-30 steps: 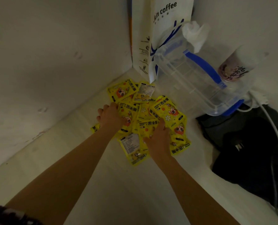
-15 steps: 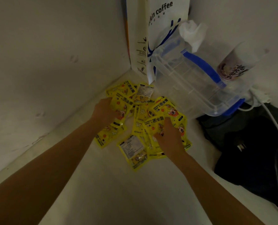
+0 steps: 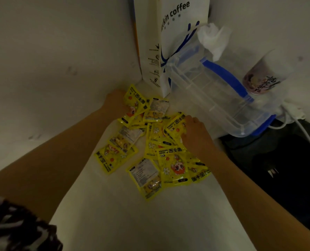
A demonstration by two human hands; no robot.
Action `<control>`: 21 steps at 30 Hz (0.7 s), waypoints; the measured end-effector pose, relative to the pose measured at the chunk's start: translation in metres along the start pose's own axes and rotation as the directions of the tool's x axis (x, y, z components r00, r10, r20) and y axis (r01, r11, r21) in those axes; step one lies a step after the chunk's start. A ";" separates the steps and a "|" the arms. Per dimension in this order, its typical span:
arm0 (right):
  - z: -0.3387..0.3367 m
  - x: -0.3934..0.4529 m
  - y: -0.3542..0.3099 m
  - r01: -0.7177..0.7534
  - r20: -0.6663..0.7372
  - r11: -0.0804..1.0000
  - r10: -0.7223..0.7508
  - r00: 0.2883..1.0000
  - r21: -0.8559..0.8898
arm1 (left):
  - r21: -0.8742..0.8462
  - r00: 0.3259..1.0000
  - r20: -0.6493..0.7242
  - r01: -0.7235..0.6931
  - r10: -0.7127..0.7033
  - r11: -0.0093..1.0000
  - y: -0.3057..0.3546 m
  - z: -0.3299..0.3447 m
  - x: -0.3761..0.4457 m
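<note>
A pale surface (image 3: 114, 214) runs under both forearms and meets pale walls just beyond the left hand (image 3: 115, 103). A clear plastic storage box with blue handles (image 3: 214, 91) leans tilted just past the right hand (image 3: 195, 134), its near edge close to that hand's knuckles. A tall white paper coffee bag (image 3: 168, 42) stands upright beyond both hands, behind the box. A black fabric bag (image 3: 277, 169) lies to the right of the right hand.

Between and around the two hands spreads a heap of yellow foil hand-warmer packets (image 3: 168, 160). They overlap on the surface, some face up and some showing white printed backs, and most lie nearer the person than the hands.

The left hand holds a yellow packet with a cartoon face (image 3: 134, 105) at the heap's far left edge, its fingers hidden behind it. The right hand's fingers are curled onto a yellow packet marked HAND WARMER (image 3: 175, 124) at the heap's right side, gripping its edge.

A plastic cup of purplish drink (image 3: 259, 78) shows beyond the box, far right of the right hand. A crumpled white tissue (image 3: 212, 38) sits at the box's top edge, and a white cable (image 3: 306, 131) runs down over the black bag
</note>
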State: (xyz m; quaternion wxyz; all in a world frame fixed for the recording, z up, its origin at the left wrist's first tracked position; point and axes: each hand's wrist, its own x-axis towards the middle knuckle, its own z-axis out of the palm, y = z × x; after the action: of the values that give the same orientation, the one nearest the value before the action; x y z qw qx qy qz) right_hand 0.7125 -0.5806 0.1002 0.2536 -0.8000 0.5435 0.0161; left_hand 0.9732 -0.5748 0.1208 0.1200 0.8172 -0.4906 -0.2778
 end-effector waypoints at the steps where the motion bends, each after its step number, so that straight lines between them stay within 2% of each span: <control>1: 0.003 0.001 0.001 0.000 -0.013 0.998 -0.001 1.000 -0.067 | 0.032 1.000 -0.011 -0.022 0.023 0.999 0.001 0.002 0.001; 3: 0.007 0.001 0.001 0.002 -0.037 0.993 -0.006 0.999 -0.122 | 0.072 0.998 -0.001 -0.060 0.060 0.996 0.000 0.005 0.002; 6: 0.009 -0.001 0.001 -0.027 -0.003 0.999 0.027 1.000 -0.045 | 0.133 0.996 0.048 -0.075 0.069 0.988 -0.007 0.010 0.002; 11: 0.012 -0.009 0.001 -0.030 0.013 0.999 0.030 0.999 -0.022 | 0.120 0.996 0.054 -0.082 0.076 0.989 -0.017 0.016 -0.011; 18: 0.021 -0.038 0.000 0.046 0.032 0.998 -0.044 0.999 -0.054 | 0.185 0.996 0.065 -0.073 0.062 0.980 -0.029 0.025 -0.037; 21: 0.025 -0.042 0.001 0.028 0.030 0.995 -0.025 0.999 -0.091 | 0.179 0.997 0.081 -0.030 0.015 0.983 -0.031 0.023 -0.044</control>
State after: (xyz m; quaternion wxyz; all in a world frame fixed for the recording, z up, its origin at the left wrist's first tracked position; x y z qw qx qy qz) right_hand 0.7007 -0.5342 0.0902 0.2246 -0.8177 0.5278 0.0491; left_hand 0.9670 -0.5195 0.1028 0.0290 0.8073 -0.5273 -0.2633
